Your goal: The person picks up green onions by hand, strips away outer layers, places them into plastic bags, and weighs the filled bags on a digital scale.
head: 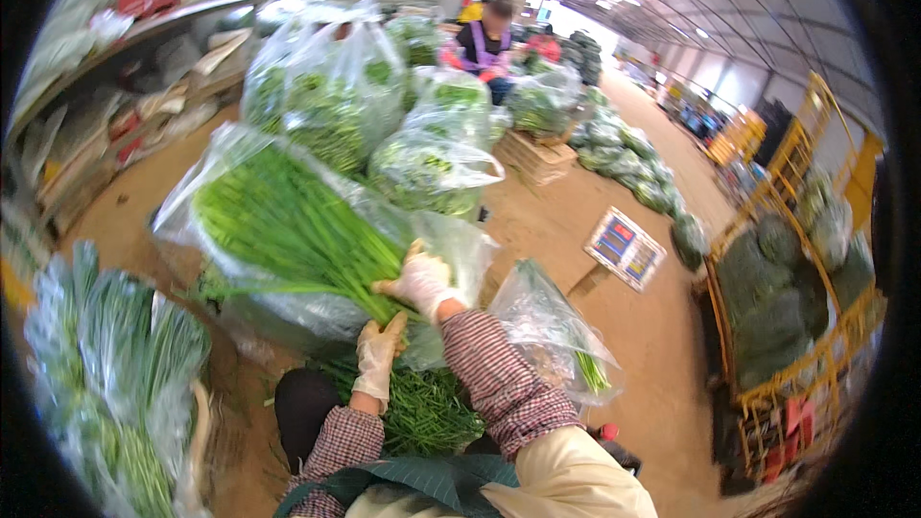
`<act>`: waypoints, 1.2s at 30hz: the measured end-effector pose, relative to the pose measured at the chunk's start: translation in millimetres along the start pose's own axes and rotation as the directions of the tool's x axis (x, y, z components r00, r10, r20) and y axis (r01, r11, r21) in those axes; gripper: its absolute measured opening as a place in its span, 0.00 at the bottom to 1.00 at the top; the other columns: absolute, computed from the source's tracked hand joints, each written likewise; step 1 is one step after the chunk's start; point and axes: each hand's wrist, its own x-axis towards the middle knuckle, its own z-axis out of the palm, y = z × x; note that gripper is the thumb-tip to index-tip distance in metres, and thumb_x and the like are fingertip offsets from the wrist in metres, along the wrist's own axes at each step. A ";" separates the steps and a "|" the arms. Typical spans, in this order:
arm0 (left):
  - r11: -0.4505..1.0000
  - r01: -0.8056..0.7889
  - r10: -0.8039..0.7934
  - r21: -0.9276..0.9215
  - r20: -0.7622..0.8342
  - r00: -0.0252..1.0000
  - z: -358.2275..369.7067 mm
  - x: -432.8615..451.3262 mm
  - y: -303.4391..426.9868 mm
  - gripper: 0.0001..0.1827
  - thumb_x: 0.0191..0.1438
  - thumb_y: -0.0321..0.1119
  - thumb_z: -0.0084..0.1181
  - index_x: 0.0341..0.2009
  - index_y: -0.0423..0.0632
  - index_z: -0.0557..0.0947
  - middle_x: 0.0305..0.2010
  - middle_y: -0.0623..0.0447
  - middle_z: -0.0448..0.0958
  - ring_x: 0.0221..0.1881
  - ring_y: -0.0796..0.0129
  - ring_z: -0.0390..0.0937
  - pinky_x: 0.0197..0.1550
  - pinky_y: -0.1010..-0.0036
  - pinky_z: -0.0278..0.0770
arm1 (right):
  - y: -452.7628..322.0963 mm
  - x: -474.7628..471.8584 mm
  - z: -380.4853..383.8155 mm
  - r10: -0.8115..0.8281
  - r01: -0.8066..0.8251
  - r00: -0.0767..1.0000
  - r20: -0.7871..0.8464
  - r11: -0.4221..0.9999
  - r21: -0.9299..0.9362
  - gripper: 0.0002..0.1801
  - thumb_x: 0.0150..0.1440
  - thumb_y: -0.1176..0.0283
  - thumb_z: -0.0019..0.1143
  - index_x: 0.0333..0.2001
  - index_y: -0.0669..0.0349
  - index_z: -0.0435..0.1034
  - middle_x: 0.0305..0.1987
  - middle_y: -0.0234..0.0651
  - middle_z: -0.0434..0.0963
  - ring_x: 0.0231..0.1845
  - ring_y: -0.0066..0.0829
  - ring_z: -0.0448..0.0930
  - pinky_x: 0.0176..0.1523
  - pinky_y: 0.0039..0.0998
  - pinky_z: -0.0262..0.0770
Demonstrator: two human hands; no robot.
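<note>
My left hand (379, 356), in a pale glove, grips the lower stem end of a bundle of long green leafy stalks (288, 223), which look like Chinese chives. My right hand (421, 280), gloved too, lies on the stalks just above, thumb and forefinger spread; whether it grips them is hard to tell. The bundle rests on an open clear plastic bag (460, 237) in front of me. Loose green stalks (424, 410) lie in a heap between my knees, below both hands. To the right, a clear bag (547, 324) holds a small bunch with its stem ends showing.
Filled vegetable bags (324, 101) stand ahead, beyond them a seated person (486, 50) and another person. Bagged long greens (122, 367) lie at left. A scale with a display (624, 248) is on the floor at right, near a yellow metal cart (784, 360) loaded with bags. Shelving (137, 36) runs upper left.
</note>
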 end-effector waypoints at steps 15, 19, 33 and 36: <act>0.807 0.100 0.019 -0.582 0.195 0.981 -17.7 -36.7 3.5 0.12 0.58 0.29 0.49 0.45 0.37 0.74 0.37 0.45 0.78 0.34 0.58 0.80 0.38 0.67 0.81 | 40.5 -35.9 70.2 -0.073 0.084 0.921 -0.382 0.996 0.012 0.20 0.45 0.63 0.63 0.36 0.65 0.68 0.33 0.47 0.74 0.37 0.44 0.77 0.37 0.39 0.74; 0.718 0.196 -0.021 -0.668 0.261 0.965 -18.1 -36.6 0.8 0.15 0.57 0.26 0.48 0.50 0.40 0.74 0.33 0.50 0.76 0.23 0.73 0.68 0.24 0.79 0.68 | 43.5 -43.4 63.5 -0.078 0.116 0.940 -0.332 0.988 0.098 0.22 0.45 0.64 0.65 0.38 0.66 0.67 0.35 0.48 0.74 0.40 0.45 0.76 0.44 0.39 0.73; 0.769 0.129 -0.018 -0.625 0.181 0.983 -10.8 -44.7 4.1 0.21 0.59 0.39 0.48 0.55 0.45 0.73 0.35 0.52 0.78 0.30 0.69 0.75 0.34 0.73 0.74 | 44.0 -45.6 55.7 -0.030 0.079 0.953 -0.302 0.985 0.152 0.22 0.44 0.62 0.66 0.38 0.65 0.68 0.37 0.48 0.75 0.42 0.45 0.76 0.46 0.39 0.72; 0.752 0.108 -0.006 -0.650 0.157 0.988 -11.2 -48.3 5.7 0.20 0.58 0.36 0.48 0.55 0.45 0.72 0.39 0.51 0.77 0.32 0.68 0.75 0.37 0.73 0.75 | 43.2 -46.6 55.8 -0.051 0.106 0.943 -0.330 0.983 0.150 0.23 0.44 0.62 0.66 0.38 0.65 0.68 0.37 0.49 0.74 0.42 0.47 0.75 0.45 0.41 0.72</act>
